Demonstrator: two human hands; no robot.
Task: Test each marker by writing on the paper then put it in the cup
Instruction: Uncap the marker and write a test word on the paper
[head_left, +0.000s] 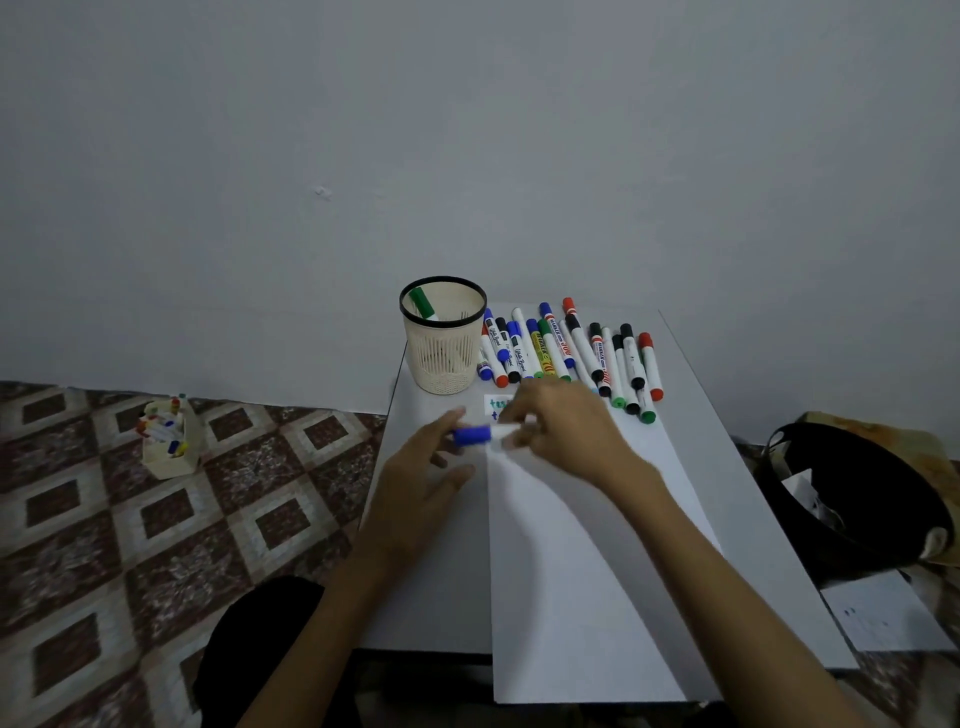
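Observation:
My left hand (415, 483) pinches the blue cap (471, 435) of a marker, and my right hand (566, 431) grips its white barrel (506, 430); both hover over the top of the white paper (571, 571). Green and blue writing (500, 408) shows on the paper just behind the hands. A beige mesh cup (443, 338) with a black rim stands at the table's far left and holds a green-capped marker (422, 304). A row of several markers (571, 353) with blue, green, red and black caps lies to the right of the cup.
The small grey table (431, 597) stands against a plain wall. On the patterned floor to the left sits a small box of markers (169, 436). A black bin (857, 499) and a loose sheet of paper (883, 613) lie to the right.

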